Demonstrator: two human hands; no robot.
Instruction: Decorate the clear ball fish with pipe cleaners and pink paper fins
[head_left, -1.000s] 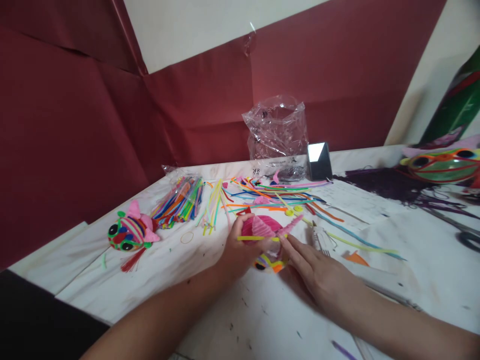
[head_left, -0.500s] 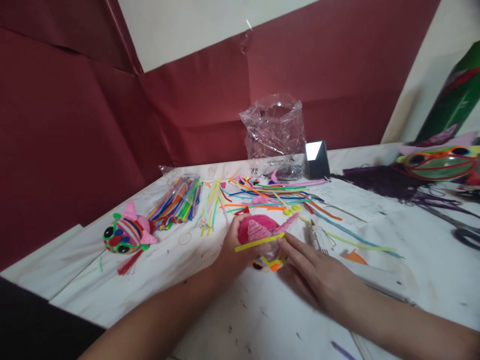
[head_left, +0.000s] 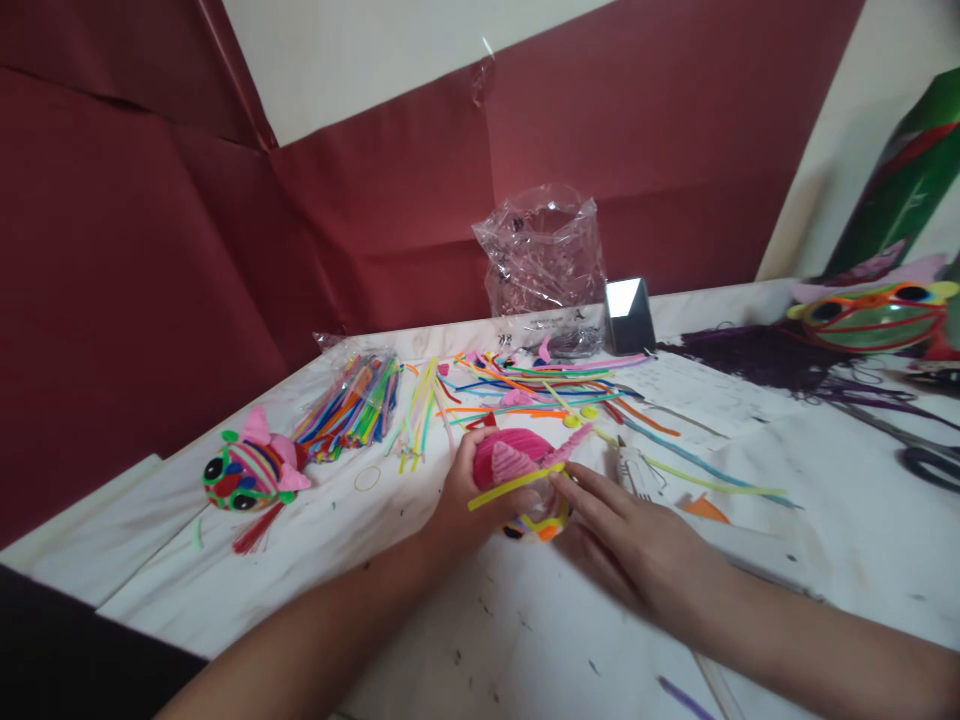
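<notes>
- Left hand [head_left: 459,492] wrapped round a pink fuzzy figure [head_left: 525,442], fingers curled on its side; I count this as a firm grasp.
- Figure sits between both hands, over the near middle of the white table [head_left: 420,640]; ribbed pink pieces stick up from it, yellow and orange trim low down.
- Yellow strip [head_left: 506,490] slants across the figure's near side.
- Right hand [head_left: 626,525] has its fingertips at the strip's right end; I cannot tell whether they pinch or only press.
- White glue gun [head_left: 634,472] just beyond the right hand, orange piece [head_left: 706,508] to its right.
- Two yellow discs [head_left: 580,416] past the figure, near loose coloured stems [head_left: 562,388].
- Off left I log a striped figure [head_left: 251,470] with big black eyes and a red tassel [head_left: 257,530]; behind it, a bundle of stems [head_left: 356,405] partly in clear wrap.
- Far edge: clear plastic bag [head_left: 544,255] beside a dark phone [head_left: 630,318], propped upright.
- Far right: purple threads [head_left: 757,358], scissors [head_left: 926,465], larger green-bodied figure [head_left: 874,320].
</notes>
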